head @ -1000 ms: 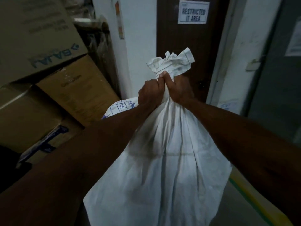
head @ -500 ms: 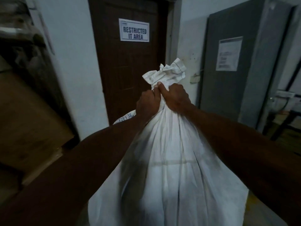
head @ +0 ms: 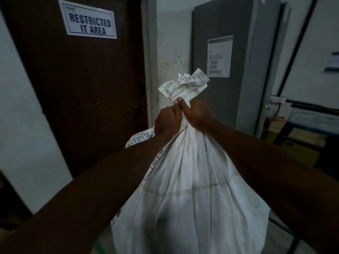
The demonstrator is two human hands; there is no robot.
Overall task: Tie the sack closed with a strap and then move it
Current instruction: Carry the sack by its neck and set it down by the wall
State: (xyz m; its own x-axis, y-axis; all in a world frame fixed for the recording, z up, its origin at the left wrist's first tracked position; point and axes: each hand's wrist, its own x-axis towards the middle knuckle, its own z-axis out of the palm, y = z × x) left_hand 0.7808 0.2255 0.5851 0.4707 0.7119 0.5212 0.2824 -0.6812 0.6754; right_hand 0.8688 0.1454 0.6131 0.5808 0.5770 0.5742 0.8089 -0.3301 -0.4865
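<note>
Both fists are clenched tight on the gathered neck of one white sack [head: 190,189], the left hand [head: 167,122] just below and beside the right hand [head: 199,116], thumbs touching at the bunch. Above the two fists the crumpled sack mouth [head: 184,85] fans out; below them the cloth hangs full and pleated between two outstretched forearms, filling the lower middle of the view. Blue handwriting marks the sack's left side. No strap can be made out under the fingers. Straight ahead stands a dark brown door [head: 82,88] bearing one "RESTRICTED IT AREA" sign [head: 88,21]; right of it, a grey door [head: 238,70] with one paper notice [head: 219,56].
</note>
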